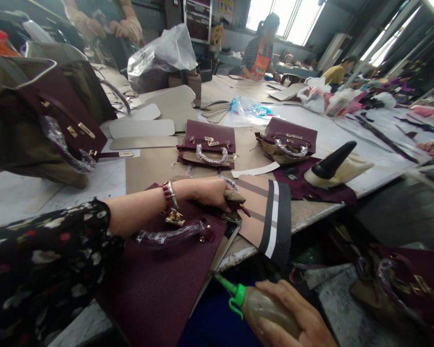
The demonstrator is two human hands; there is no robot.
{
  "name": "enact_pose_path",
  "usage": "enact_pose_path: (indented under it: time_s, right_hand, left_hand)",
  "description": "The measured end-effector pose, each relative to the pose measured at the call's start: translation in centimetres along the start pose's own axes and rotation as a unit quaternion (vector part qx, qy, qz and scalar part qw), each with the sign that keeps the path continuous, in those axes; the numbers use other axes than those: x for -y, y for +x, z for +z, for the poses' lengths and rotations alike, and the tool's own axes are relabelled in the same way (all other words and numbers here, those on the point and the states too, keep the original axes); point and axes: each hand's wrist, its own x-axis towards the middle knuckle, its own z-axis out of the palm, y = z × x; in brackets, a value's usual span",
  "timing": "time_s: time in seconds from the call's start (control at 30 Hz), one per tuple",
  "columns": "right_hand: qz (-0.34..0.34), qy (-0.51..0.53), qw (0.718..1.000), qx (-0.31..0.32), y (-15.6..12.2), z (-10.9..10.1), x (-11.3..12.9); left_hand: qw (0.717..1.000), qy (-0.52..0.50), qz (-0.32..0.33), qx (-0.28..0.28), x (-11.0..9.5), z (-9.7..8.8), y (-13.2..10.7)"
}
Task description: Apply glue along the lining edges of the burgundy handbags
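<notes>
A maroon handbag (159, 284) lies at the table's near edge, its handle wrapped in clear plastic. My left hand (211, 193) reaches across it, fingers closed on the bag's gathered top edge near the far side. Below right, my right hand (292, 318) is wrapped round a squeeze bottle (265, 308) with a green cap and a narrow nozzle. The nozzle tip is beside the bag's right edge; I cannot tell whether it touches. A striped tan, black and white piece (256, 207) lies just beyond the left hand.
Two smaller maroon bags (210, 137) (289, 140) sit farther back. A black-tipped object (334, 161) rests on maroon material at the right. Large bags (25, 115) stand at the left, and another bag (412, 284) is low at the right. Other people (260, 48) are across the table.
</notes>
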Motion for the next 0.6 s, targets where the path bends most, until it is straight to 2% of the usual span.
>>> enact_pose_path:
  time_s: [0.13, 0.33, 0.53, 0.6]
  right_hand:
    - [-0.027, -0.066, 0.996, -0.06, 0.02, -0.16, -0.15]
    - [-0.073, -0.071, 0.995, -0.013, -0.32, -0.13, 0.52]
    - [-0.072, -0.074, 0.991, -0.08, 0.14, -0.52, -0.09]
    - [-0.081, -0.075, 0.991, -0.076, 0.18, -0.32, -0.1]
  left_hand:
    - [1.0, 0.023, -0.01, 0.004, -0.36, -0.09, -0.17]
    - [1.0, 0.028, -0.011, 0.001, -0.39, 0.04, -0.22]
    - [0.999, 0.041, -0.004, -0.008, -0.46, 0.02, -0.31]
    - [0.999, 0.046, -0.005, -0.01, -0.53, 0.0, -0.34]
